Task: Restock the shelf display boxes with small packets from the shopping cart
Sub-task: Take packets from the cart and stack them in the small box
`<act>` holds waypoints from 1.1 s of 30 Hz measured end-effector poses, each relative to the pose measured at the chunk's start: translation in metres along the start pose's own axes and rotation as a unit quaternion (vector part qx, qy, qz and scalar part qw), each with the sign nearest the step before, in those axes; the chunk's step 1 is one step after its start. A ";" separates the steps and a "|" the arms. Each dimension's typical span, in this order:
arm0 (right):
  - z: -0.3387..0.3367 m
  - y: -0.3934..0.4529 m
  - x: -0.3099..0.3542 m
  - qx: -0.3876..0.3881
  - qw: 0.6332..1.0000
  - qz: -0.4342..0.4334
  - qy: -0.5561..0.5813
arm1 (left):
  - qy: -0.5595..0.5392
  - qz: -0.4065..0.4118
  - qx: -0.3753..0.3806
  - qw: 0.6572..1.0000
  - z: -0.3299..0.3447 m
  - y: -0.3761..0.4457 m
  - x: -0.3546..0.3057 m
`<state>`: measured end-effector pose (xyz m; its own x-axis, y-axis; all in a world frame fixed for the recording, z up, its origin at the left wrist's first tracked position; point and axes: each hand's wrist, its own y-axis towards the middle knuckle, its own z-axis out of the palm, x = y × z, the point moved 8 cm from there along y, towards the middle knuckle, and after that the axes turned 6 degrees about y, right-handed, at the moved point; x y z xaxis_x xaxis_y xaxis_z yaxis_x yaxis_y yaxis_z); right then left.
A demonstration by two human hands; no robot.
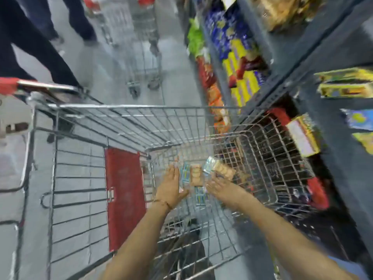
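Both hands down in the shopping cart [129, 107], gathering small packets off its floor.

Left hand [171, 185], lower centre of frame, lies flat, fingers spread, holding nothing. Middle packet [196, 175] lies just right of it, long axis running up-frame, away from the person. Right hand [219, 185] sits beside a tilted packet [220, 168]; motion blur hides its grip. Best to scoop packets together before lifting toward the shelf [333, 47], frame right.

Motion blur smears the shelf goods [240, 63]; right hand [224, 188] fingers blur over a packet [220, 169], grip perhaps unclear.
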<state>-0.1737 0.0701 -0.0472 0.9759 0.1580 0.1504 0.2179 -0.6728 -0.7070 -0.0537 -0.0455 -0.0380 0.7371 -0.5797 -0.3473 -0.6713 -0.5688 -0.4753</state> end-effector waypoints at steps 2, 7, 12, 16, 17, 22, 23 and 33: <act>0.023 0.024 -0.014 0.033 0.998 -0.024 -0.053 | -0.019 -0.058 0.028 0.998 0.028 0.012 0.020; 0.070 0.056 -0.034 0.056 0.986 -0.086 -0.133 | -0.050 -0.142 0.054 0.987 0.086 0.031 0.045; 0.085 0.066 -0.037 0.011 0.982 -0.111 -0.154 | -0.085 -0.174 0.063 0.979 0.125 0.039 0.050; 0.073 0.075 -0.039 -0.012 0.989 -0.092 -0.113 | -0.057 -0.177 0.017 0.982 0.130 0.047 0.051; 0.070 0.075 -0.038 -0.013 0.991 -0.085 -0.103 | -0.052 -0.178 0.002 0.983 0.129 0.046 0.052; 0.050 0.067 -0.028 -0.028 0.999 -0.014 -0.040 | -0.098 -0.150 -0.026 0.984 0.114 0.046 0.056; 0.043 0.064 -0.024 -0.034 0.999 0.000 -0.018 | -0.092 -0.137 -0.024 0.986 0.108 0.045 0.056; -0.078 -0.101 -0.006 -0.251 0.927 0.203 0.189 | -0.033 0.202 -0.029 0.978 -0.062 -0.017 -0.096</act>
<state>-0.2005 0.0810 0.0773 0.8918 -0.3823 0.2418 -0.2829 -0.8885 -0.3612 -0.1184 -0.0164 0.0539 0.4130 -0.7263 -0.5495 -0.9107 -0.3344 -0.2425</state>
